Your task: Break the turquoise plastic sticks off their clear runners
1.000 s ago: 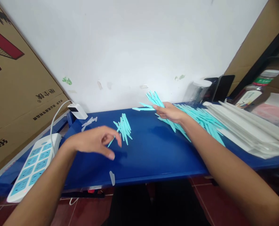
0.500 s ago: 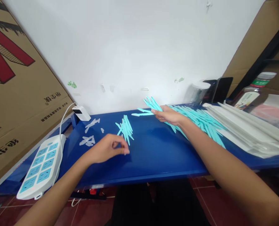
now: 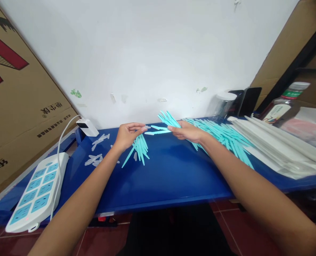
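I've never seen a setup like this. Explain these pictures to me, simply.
There is no machine here: a person works with two bare hands, and every picture comes from one camera worn on the head, looking forward and down. The right hand holds a fanned bunch of turquoise sticks. The left hand seems to pinch a small translucent piece near their ends. On the blue table lie a small turquoise pile, a larger turquoise pile, and loose translucent pieces on the left.
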Action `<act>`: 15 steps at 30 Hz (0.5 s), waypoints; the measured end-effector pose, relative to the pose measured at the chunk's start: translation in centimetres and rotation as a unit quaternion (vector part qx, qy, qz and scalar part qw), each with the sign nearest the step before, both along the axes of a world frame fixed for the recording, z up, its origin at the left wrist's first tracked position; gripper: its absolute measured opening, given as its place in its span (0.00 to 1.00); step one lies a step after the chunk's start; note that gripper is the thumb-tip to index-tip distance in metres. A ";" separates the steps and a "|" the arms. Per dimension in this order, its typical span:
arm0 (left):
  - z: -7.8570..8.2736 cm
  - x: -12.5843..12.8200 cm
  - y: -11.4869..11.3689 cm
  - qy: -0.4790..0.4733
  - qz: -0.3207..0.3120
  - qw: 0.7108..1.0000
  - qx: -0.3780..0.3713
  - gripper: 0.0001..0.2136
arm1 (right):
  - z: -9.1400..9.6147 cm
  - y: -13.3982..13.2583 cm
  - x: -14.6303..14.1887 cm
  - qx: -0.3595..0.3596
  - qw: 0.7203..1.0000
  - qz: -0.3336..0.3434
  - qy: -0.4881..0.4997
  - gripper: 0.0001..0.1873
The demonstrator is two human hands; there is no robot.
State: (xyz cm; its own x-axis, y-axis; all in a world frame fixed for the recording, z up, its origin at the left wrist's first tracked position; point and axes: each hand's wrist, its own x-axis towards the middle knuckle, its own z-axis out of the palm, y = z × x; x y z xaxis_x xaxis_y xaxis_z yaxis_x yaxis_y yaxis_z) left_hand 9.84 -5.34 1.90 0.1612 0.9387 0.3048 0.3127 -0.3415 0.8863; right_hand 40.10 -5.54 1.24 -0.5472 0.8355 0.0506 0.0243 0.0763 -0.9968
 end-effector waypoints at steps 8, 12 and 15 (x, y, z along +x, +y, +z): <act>-0.1 -0.1 -0.5 -0.024 -0.045 0.998 -0.021 0.24 | 0.1 -0.4 -0.3 0.016 0.999 0.025 -0.024 0.28; -0.2 0.1 -0.7 -0.037 -0.054 0.996 -0.059 0.24 | 0.5 -0.9 -0.7 0.036 0.998 0.032 -0.039 0.26; -0.4 0.5 -1.1 -0.049 -0.064 0.993 -0.090 0.25 | 0.6 -1.3 -1.4 0.044 0.998 0.030 -0.042 0.26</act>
